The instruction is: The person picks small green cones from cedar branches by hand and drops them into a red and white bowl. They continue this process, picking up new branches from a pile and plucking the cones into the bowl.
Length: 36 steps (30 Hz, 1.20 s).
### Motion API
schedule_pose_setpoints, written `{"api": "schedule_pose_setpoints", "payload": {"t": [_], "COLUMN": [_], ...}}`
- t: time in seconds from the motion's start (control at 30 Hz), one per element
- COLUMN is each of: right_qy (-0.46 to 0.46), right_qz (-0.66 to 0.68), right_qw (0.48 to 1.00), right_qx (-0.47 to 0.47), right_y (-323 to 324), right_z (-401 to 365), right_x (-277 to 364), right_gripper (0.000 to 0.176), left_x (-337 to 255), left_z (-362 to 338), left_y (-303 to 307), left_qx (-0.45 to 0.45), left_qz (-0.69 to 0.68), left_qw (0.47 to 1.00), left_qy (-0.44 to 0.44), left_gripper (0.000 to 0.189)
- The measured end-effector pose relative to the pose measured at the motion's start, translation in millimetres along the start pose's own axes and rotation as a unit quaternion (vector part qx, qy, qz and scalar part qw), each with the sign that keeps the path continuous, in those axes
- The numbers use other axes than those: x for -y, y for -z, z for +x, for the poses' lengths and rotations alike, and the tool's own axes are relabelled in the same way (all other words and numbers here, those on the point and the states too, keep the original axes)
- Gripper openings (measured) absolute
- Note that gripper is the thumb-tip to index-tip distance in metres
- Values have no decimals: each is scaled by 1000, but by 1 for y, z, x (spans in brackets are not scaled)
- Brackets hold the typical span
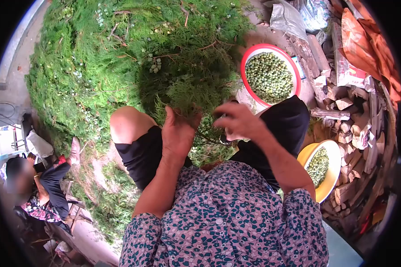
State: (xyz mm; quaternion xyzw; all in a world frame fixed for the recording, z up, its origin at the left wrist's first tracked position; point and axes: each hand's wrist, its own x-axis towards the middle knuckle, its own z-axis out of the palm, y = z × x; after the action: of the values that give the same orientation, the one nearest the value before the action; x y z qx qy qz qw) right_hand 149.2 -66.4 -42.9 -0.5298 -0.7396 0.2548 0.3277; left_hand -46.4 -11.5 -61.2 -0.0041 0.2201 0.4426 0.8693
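My left hand (181,129) is between my knees, palm up with the thumb raised, its fingers curled around a leafy evergreen branch (194,91); part of the grip is hidden by the greenery. To its right, my right hand (240,121) hovers a short way off with its fingers apart, slightly blurred, and no object shows in it. A red-rimmed white basin (243,73) just beyond my right hand holds many small round green cones (269,78). A large heap of cut evergreen branches (89,75) with pale green cones spreads in front of me.
A yellow basin (335,155) with more green cones stands by my right side. Stacked firewood (349,129), plastic sacks (287,20) and an orange sheet (365,49) line the right. Another person (47,191) sits at the left. Loose sprigs (116,200) litter the floor.
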Motion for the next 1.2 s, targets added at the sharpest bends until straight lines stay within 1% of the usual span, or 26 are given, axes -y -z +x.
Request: {"api": "schedule_pose_setpoints", "payload": {"t": [0.03, 0.07, 0.1, 0.13, 0.17, 0.23, 0.33, 0.4, 0.43, 0.5, 0.53, 0.57, 0.6, 0.63, 0.67, 0.7, 0.77, 0.83, 0.9, 0.93, 0.97, 1.03, 1.07, 1.1, 1.17, 1.2], "right_qy": [-98, -96, -137, -177, -173, -235, -227, -243, -260, -267, -342, -413, -406, -405, -409, -411, -406, -393, -388, -382, -376, -375, -368, -361, -389, -374], "right_qz": [92, 91, 122, 152, 151, 221, 204, 219, 236, 246, 320, 390, 429, 428, 469, 509, 514, 547, 562, 578, 582, 578, 555, 557, 430, 425], "right_qw": [991, 991, 983, 971, 972, 946, 952, 943, 933, 926, 875, 812, 793, 795, 765, 732, 735, 716, 709, 701, 703, 704, 729, 732, 801, 812], "right_qx": [1, 0, -22, -44, -42, -19, -16, -50, -85, -108, -122, -134, -147, -145, -167, -189, -177, -183, -176, -170, -162, -171, -162, -154, -147, -143], "right_y": [-20, -33, -43, -48, -46, -40, -49, -48, -47, -35, -22, -12, -7, -5, -5, -6, -8, -12, -17, -21, -23, -24, -25, -27, -30, -29], "right_z": [5, 7, 9, 11, 12, 17, 15, 17, 19, 22, 25, 25, 24, 24, 25, 27, 29, 32, 33, 36, 38, 39, 38, 36, 30, 28], "right_x": [12, 18, 22, 25, 26, 34, 29, 28, 28, 18, 19, 17, 13, 9, 5, 2, 2, 8, 10, 11, 14, 17, 13, 6, -9, -13], "right_gripper": [25, 25, 25, 26, 26, 24, 21, 20, 20, 20, 18, 17, 16, 16, 14, 13, 15, 15, 15, 16, 16, 22, 23, 23, 22, 22], "left_x": [4, 5, 6, 6, 6, 6, 8, 12, 9, 1, -1, -7, -18, -24, -26, -24, -15, -7, 0, -4, -2, -10, -15, -24, -48, -60], "left_z": [0, 0, 0, 0, 0, -3, -4, -10, -14, -25, -29, -32, -35, -37, -37, -38, -38, -37, -33, -33, -29, -35, -39, -44, -57, -63], "left_y": [-5, -8, -7, -3, -2, -5, -5, -12, -18, -33, -39, -35, -27, -20, -15, -12, -9, -8, -6, -10, -1, -14, -21, -33, -53, -52], "left_qx": [-4, -8, -6, 6, 19, 18, 13, -25, -25, -37, -48, -48, -49, -51, -87, -88, -75, -60, -35, -16, -5, -12, -28, -32, -84, -91], "left_qz": [33, 65, 65, 137, 208, 211, 222, 348, 347, 534, 508, 507, 528, 548, 593, 592, 608, 610, 584, 606, 574, 575, 581, 582, 583, 546], "left_qw": [999, 998, 998, 991, 978, 977, 974, 937, 937, 834, 829, 829, 815, 801, 771, 770, 779, 781, 804, 792, 816, 818, 813, 812, 806, 832], "left_qy": [3, 6, 3, 3, 3, 0, 35, 24, 23, -136, -230, -231, -232, -234, -217, -222, -134, -118, -101, -74, -66, -15, -13, -23, 61, 34], "left_gripper": [42, 44, 44, 45, 46, 49, 47, 41, 41, 38, 33, 33, 29, 26, 19, 19, 19, 22, 25, 23, 18, 15, 14, 14, 14, 19]}}
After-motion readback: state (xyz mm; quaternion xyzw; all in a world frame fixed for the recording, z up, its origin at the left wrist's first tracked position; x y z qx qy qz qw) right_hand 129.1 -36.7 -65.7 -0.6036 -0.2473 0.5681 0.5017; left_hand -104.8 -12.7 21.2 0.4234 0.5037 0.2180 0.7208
